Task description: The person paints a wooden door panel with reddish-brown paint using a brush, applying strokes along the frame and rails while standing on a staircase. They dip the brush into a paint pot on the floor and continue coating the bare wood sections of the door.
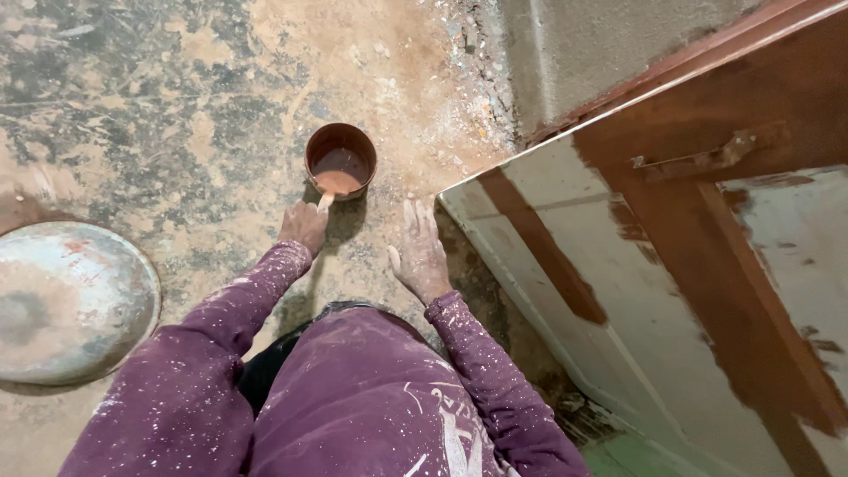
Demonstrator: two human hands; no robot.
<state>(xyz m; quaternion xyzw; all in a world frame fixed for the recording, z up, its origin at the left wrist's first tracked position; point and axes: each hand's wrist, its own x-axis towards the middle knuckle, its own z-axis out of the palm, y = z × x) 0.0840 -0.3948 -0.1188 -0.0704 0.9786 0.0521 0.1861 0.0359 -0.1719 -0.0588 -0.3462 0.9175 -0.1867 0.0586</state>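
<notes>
On the dusty floor [177,132], a small cup [341,160] of brown paint is set just ahead of both hands. A brush [325,201] is gripped in the closed fingers of the left hand [303,226], its tip at the cup rim. The right hand [420,253] is laid flat, fingers open, beside the half-painted door [671,291]. Risk, judged: the cup could be tipped by the brush, spilling paint.

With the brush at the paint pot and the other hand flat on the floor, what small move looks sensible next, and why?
Probably lift the brush out of the pot and carry it toward the door. The left hand holds its tip in the brown paint, the right hand is braced open on the floor, and pale patches remain between the door's brown strokes.
</notes>
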